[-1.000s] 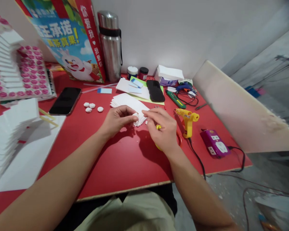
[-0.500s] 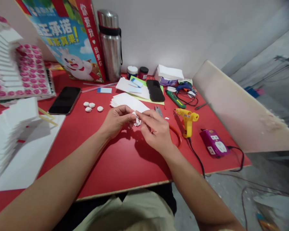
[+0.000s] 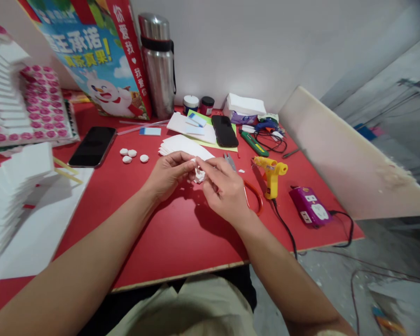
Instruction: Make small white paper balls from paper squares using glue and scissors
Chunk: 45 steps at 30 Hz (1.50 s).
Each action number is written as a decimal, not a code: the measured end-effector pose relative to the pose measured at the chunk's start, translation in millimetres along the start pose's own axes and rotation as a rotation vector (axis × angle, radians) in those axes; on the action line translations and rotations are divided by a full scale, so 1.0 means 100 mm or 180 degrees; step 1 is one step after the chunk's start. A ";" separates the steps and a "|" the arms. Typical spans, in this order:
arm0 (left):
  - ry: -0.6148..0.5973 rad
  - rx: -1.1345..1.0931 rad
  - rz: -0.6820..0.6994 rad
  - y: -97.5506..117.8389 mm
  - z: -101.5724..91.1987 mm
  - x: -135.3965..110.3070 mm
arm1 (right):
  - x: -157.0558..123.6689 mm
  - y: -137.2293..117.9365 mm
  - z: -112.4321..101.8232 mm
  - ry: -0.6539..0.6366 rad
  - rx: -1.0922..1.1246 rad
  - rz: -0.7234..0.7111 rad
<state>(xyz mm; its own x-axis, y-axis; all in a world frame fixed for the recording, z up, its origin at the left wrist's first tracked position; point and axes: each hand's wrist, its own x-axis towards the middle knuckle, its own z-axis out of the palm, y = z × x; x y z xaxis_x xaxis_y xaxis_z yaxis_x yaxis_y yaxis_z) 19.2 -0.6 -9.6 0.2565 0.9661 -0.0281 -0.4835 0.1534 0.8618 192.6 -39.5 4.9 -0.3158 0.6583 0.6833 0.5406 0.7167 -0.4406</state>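
Observation:
Both my hands meet over the middle of the red table point(image 3: 182, 233). My left hand point(image 3: 168, 175) and my right hand point(image 3: 224, 189) each pinch the same small crumpled white piece point(image 3: 199, 174) between fingertips. Just behind them lies a fanned stack of white sheets point(image 3: 182, 145). Scissors with a red handle point(image 3: 254, 196) rest on the table right beside my right hand, their blades pointing away from me.
A yellow glue gun point(image 3: 271, 172) and a purple power strip point(image 3: 310, 210) sit to the right. A phone point(image 3: 93, 147) and several white discs point(image 3: 133, 155) lie on the left. A steel flask point(image 3: 157, 65), a printed box, a black phone point(image 3: 224, 131) and small jars line the back.
My right hand lifted off the scissors and came to the white piece; both hands now pinch it. The scissors lie uncovered on the table.

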 end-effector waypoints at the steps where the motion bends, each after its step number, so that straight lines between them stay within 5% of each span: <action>1: 0.0006 -0.0044 -0.0032 0.01 0.01 0.00 | 0.01 0.00 -0.01 0.0068 0.0092 0.0132; 9: -0.0059 -0.0092 -0.0197 0.00 -0.02 0.00 | 0.05 0.02 -0.02 0.0220 0.0391 0.1042; 16: -0.0349 0.0459 -0.0076 -0.09 -0.06 -0.01 | 0.05 0.06 0.01 0.0144 0.0662 0.1299; 36: -0.0297 0.1166 -0.0235 -0.03 -0.02 -0.06 | 0.03 0.11 0.03 0.0013 -0.0064 0.0749; 45: -0.0241 0.0974 -0.0168 -0.03 0.04 -0.05 | 0.03 0.11 0.06 0.0091 0.0013 0.1132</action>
<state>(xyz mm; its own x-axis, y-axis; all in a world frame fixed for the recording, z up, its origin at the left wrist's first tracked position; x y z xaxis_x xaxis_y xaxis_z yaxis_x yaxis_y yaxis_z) 22.3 -6.9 -9.8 0.3415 0.9386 -0.0489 -0.1965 0.1222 0.9729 192.9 -28.3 -1.1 -0.0864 0.8600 0.5029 0.6096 0.4449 -0.6561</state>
